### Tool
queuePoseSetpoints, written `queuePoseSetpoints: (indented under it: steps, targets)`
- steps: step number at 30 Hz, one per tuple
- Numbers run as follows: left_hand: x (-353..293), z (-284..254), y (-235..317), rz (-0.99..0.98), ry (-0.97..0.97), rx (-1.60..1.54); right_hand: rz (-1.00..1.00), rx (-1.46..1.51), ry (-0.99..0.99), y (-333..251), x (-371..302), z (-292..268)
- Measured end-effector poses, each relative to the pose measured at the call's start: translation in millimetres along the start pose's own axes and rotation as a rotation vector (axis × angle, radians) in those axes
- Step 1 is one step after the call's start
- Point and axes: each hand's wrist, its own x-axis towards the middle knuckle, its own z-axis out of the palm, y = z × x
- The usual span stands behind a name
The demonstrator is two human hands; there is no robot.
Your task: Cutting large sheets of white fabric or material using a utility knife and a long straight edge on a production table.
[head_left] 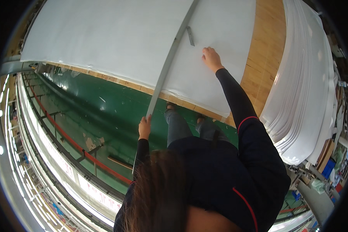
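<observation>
My left hand (144,127) is closed round the near end of a long grey metal straightedge (167,63). This bar runs from beyond the table's near edge across a large white sheet (116,31) to the far side. Over the sheet, right of the bar, my right hand (212,58) has its fingers curled; whatever they may hold is hidden. Just left of that hand, a small narrow metal tool (190,36) lies on the sheet beside the straightedge; its exact kind is too small to tell.
A bare wooden strip of tabletop (265,42) shows right of the sheet. Beyond it stands a thick stack of white sheets (303,77). The green floor (116,96) lies below the table. A red rail (85,152) on a frame runs along the left.
</observation>
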Motion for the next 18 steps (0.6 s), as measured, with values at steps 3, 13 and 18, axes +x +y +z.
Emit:
queuePoseSetpoints:
  steps: [3,13,18]
  targets:
    - [-16,11,12,-0.021,-0.029,-0.046,0.014,-0.099,0.099,0,11,-4]
    - [-28,24,-4,0.054,0.158,0.016,0.461,0.161,0.046,-29,91,37]
    - [-26,17,4,-0.079,-0.002,-0.05,0.492,0.225,-0.003,-28,99,51]
